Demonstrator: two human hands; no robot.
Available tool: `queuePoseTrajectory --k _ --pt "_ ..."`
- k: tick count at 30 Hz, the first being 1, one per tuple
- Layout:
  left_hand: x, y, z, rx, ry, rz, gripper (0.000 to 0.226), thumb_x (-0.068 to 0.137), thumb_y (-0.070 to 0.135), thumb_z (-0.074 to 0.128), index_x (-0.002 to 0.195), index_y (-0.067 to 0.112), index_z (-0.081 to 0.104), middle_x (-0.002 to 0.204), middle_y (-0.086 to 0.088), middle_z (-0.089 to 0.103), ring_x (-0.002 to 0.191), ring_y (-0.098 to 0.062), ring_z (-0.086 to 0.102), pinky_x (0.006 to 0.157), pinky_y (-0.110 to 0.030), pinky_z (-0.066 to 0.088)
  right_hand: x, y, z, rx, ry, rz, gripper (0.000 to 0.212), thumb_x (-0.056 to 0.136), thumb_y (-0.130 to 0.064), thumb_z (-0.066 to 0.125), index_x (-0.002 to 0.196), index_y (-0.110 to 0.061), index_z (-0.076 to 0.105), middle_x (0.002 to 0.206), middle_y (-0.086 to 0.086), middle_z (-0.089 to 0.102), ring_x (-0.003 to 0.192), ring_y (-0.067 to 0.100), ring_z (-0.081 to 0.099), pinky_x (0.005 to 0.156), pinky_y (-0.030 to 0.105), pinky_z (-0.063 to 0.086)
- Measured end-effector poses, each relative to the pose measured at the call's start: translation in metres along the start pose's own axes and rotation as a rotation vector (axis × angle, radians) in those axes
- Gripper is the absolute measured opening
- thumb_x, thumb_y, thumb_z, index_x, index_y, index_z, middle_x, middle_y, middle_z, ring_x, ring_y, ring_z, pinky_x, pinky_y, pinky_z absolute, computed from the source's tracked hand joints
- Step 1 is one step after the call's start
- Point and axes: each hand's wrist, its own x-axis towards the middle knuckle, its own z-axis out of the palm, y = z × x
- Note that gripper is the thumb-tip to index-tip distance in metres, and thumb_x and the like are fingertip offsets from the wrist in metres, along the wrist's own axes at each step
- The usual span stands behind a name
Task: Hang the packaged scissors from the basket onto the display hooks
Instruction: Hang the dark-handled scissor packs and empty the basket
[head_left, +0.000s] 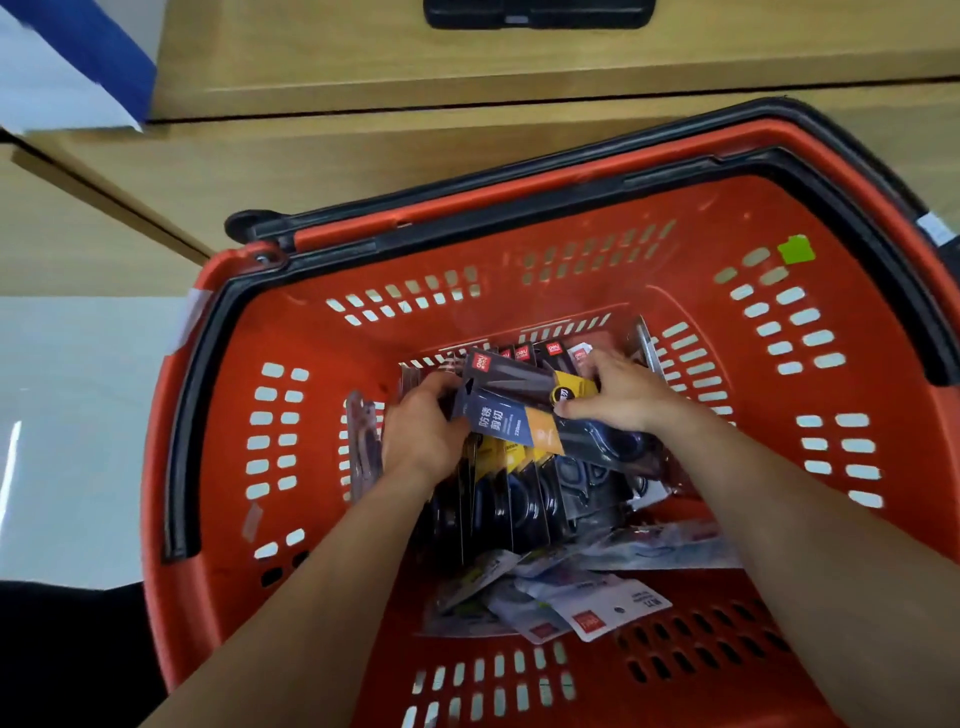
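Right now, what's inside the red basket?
Dark scissors packs stand on edge in a row; the left hand and right hand hold a top pack across them. Pale packs lie flat nearer you. The floor under them is hidden.

Both forearms are bare along all of their visible length, up to the bottom edge of the view. The left hand (421, 434) and the right hand (621, 397) are bare as well; finer detail on the fingers (607, 365) is lost to blur

We can read 防锈剪切 on the dark pack (511, 423) lying across the middle of the basket (779, 171). Red deli logos top the upright packs (524, 353) toward its far wall. Smaller print's too blurry.
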Motion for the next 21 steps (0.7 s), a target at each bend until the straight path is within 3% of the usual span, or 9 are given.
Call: queuePoseTrajectory --k 2,4,7,10,13,18,21 --pt "-0.009 -0.006 0.004 0.002 0.003 0.015 0.041 0.096 0.024 0.069 0.136 0.032 0.062 0.121 -0.001 0.075 0.113 -0.028 0.068 0.098 -0.041 0.056 -0.01 0.001 0.005 0.049 -0.079 0.021 0.082 0.075 -0.059 0.083 0.136 -0.026 0.04 0.129 0.001 0.059 0.107 0.019 0.059 0.084 0.036 0.048" --pt "-0.017 -0.013 0.008 0.0 0.031 0.014 0.038 0.097 0.029 0.066 0.134 0.033 0.062 0.117 -0.004 0.075 0.115 -0.031 0.065 0.097 -0.046 0.056 -0.016 0.001 0.013 0.07 -0.129 0.036 0.102 0.071 -0.057 0.088 0.148 -0.024 0.031 0.141 0.004 0.056 0.115 0.023 0.058 0.093 0.036 0.047" --pt "-0.028 -0.02 0.011 -0.049 0.087 -0.012 0.043 0.095 0.017 0.066 0.136 0.026 0.062 0.126 -0.005 0.072 0.121 -0.03 0.063 0.104 -0.043 0.051 -0.023 -0.003 0.026 0.16 -0.045 0.081 0.116 0.065 -0.059 0.09 0.152 -0.012 0.029 0.151 0.006 0.051 0.13 0.026 0.055 0.097 0.035 0.046" --pt "-0.038 -0.017 0.01 -0.089 0.182 -0.095 0.061 0.091 0.02 0.072 0.147 0.019 0.049 0.142 -0.016 0.054 0.133 -0.038 0.05 0.112 -0.047 0.041 -0.027 -0.006 0.036 0.239 -0.027 0.127 0.112 0.064 -0.061 0.09 0.15 -0.01 0.038 0.143 0.005 0.056 0.125 0.025 0.057 0.102 0.039 0.049" --pt "-0.046 -0.015 0.01 -0.068 0.094 -0.264 0.078 0.093 0.033 0.072 0.155 0.008 0.032 0.148 -0.024 0.045 0.137 -0.043 0.043 0.109 -0.047 0.04 -0.032 -0.007 0.039 0.263 -0.01 0.125 0.108 0.063 -0.064 0.088 0.147 -0.014 0.043 0.143 0.002 0.058 0.126 0.024 0.057 0.103 0.039 0.048" --pt "-0.054 -0.022 0.013 -0.048 0.029 -0.25 0.071 0.09 0.037 0.072 0.15 0.015 0.042 0.146 -0.013 0.057 0.13 -0.038 0.057 0.108 -0.043 0.047 -0.038 -0.021 0.043 0.213 0.002 0.181 0.112 0.064 -0.071 0.084 0.148 -0.01 0.041 0.148 0.006 0.052 0.13 0.029 0.054 0.099 0.04 0.049" --pt "-0.056 -0.022 0.01 -0.029 0.031 -0.232 0.069 0.09 0.038 0.071 0.151 0.023 0.044 0.145 -0.009 0.059 0.129 -0.034 0.059 0.103 -0.039 0.048 -0.041 -0.021 0.046 0.291 0.004 0.211 0.103 0.065 -0.068 0.085 0.14 -0.01 0.047 0.128 0.003 0.058 0.114 0.025 0.057 0.084 0.036 0.048"
